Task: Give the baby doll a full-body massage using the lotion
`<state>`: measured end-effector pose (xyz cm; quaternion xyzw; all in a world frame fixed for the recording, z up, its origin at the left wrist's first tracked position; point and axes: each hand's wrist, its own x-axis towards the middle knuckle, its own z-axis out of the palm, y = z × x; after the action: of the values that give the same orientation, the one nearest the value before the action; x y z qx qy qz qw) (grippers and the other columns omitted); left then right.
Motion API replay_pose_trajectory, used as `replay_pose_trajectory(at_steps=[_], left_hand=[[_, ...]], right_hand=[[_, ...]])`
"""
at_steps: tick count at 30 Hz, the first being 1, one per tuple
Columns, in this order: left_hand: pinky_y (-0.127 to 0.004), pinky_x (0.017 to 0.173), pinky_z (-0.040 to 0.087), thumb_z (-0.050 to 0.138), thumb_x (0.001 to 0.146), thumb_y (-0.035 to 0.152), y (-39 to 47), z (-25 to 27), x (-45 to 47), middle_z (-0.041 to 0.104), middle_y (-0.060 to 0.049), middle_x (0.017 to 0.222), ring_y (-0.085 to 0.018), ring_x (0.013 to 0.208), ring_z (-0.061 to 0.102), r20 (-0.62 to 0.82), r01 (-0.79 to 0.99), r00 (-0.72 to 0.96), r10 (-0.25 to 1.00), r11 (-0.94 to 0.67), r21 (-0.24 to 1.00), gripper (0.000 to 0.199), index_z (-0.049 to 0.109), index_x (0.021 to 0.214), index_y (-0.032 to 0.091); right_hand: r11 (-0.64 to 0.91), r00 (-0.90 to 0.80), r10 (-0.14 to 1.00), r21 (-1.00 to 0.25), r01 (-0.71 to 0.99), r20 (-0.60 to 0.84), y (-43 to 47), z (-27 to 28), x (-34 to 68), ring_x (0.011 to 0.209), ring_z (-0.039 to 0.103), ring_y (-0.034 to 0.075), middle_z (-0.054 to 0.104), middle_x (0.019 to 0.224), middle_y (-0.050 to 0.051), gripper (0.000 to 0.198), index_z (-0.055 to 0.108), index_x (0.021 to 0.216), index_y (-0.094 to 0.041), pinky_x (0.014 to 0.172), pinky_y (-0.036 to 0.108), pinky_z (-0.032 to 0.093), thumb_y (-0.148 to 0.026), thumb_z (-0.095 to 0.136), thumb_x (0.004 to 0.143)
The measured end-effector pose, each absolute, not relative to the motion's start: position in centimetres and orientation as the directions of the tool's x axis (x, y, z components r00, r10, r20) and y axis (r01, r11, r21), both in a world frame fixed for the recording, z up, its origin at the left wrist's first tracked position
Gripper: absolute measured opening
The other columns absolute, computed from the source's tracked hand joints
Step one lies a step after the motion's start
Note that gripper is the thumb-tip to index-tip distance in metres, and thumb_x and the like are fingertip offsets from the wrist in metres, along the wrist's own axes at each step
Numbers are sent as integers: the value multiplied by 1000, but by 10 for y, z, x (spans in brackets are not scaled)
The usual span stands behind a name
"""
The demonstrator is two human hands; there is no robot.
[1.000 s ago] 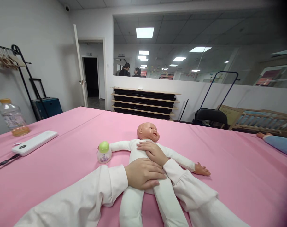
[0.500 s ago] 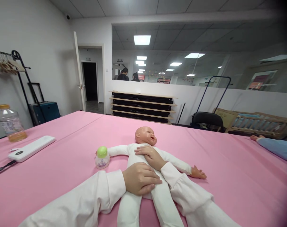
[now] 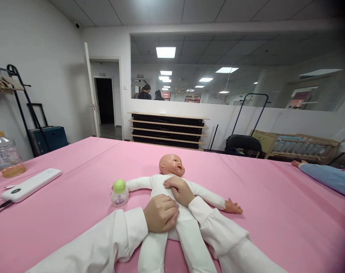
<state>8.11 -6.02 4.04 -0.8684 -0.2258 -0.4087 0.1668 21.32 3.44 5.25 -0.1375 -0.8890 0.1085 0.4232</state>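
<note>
A baby doll (image 3: 160, 189) in a white cloth body lies on its back on the pink-covered table, arms spread, its head turned to the right. My right hand (image 3: 180, 190) rests on the doll's chest, fingers together and slightly bent over it. Lower down, on the belly, is my left hand (image 3: 161, 213), its fingers curled in with the knuckles up. I see nothing held in it, though its palm is hidden. Beside the doll's arm on the left stands a small clear bottle (image 3: 119, 196) with a green cap.
A white power bank (image 3: 33, 185) with a black cable lies on the pink table cover (image 3: 76, 189), near a drink bottle (image 3: 8, 155) at the left edge. Another doll's blue-sleeved arm (image 3: 326, 176) shows at the right. Behind stand a black chair (image 3: 243, 143) and stacked boards (image 3: 168, 131).
My left hand, flat across the belly before, has curled its fingers and drawn back to the left. My right hand stays on the chest. The view has shifted slightly.
</note>
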Motion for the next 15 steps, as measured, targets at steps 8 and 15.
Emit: replay_pose_trajectory(at_steps=[8,15], left_hand=[[-31,90,38,35,86,31,-58,48,86,62,-1,111,-14,105,54,618,376,721,314,-926,32,30,54,108,21],[-29,76,44,33,84,19,-61,46,82,67,-6,84,-15,84,60,773,494,517,368,-866,82,25,58,82,16]], right_hand=[[954,-763,301,-179,242,572,42,55,210,107,53,19,61,111,4,41,64,98,-19,95,44,38,-5,35,72],[877,-512,475,-430,212,716,42,49,214,84,61,16,68,79,5,31,62,68,-16,78,34,49,-3,34,67]])
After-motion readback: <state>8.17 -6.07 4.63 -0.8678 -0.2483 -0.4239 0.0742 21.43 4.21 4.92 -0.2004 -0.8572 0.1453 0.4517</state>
